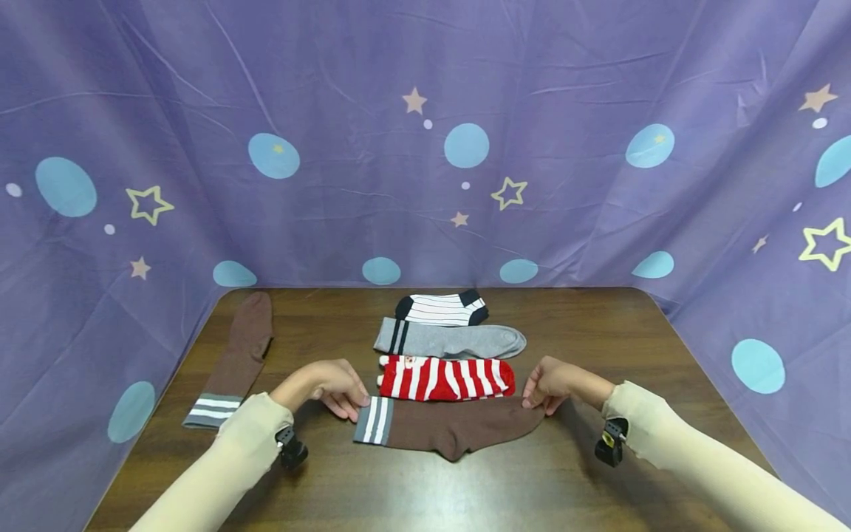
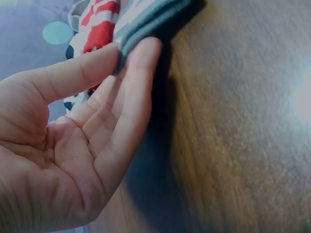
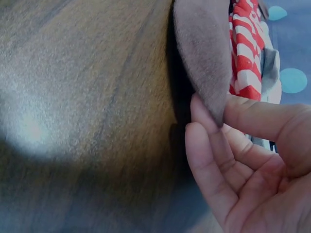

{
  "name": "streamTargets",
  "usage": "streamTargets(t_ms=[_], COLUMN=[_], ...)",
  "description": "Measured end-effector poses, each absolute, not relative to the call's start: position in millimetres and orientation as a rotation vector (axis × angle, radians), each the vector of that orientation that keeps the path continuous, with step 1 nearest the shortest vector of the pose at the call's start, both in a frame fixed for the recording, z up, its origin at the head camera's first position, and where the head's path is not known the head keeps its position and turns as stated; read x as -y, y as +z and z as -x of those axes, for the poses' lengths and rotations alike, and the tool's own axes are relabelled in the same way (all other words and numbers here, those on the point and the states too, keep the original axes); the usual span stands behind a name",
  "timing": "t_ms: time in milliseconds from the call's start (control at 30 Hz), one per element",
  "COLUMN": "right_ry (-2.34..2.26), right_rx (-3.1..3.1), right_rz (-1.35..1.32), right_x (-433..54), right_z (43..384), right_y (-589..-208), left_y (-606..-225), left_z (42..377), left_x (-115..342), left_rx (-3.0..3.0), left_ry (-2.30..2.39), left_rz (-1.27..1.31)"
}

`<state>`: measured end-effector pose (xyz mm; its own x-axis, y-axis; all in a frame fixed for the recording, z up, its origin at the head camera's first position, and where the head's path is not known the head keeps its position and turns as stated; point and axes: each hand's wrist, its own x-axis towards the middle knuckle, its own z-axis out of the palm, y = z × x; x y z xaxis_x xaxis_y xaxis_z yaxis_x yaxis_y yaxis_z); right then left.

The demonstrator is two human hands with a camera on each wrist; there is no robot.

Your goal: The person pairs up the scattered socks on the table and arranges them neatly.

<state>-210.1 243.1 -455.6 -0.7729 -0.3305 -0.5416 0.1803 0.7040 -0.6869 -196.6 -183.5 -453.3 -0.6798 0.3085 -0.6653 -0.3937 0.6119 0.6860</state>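
Note:
A brown sock [image 1: 459, 425] with a grey cuff and two white stripes lies sideways at the front of a row of socks. My left hand [image 1: 337, 386] pinches a corner of its cuff [image 2: 150, 22] between thumb and fingers. At the other end, my right hand [image 1: 557, 380] pinches the toe tip [image 3: 206, 73]. Just behind it is a red and white striped sock [image 1: 447, 378]. Farther back come a grey sock [image 1: 459, 340] with black bands and a white sock [image 1: 439, 309] with black toe and heel.
Another brown sock [image 1: 242, 347] with the same striped cuff lies at the left side of the wooden table [image 1: 425, 491]. A purple patterned cloth [image 1: 372, 207] hangs behind and along both sides of the table.

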Motion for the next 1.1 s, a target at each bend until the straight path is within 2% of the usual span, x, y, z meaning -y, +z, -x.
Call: streamTargets(t_ms=[1100], right_ry=[-0.798], right_rx=[-2.307], right_rz=[0.044], right_x=[-230], right_z=[218], right_y=[-451], left_y=[-460], left_z=[200], left_x=[177], left_rx=[-2.131], left_ry=[1.030], left_rz=[0.129])
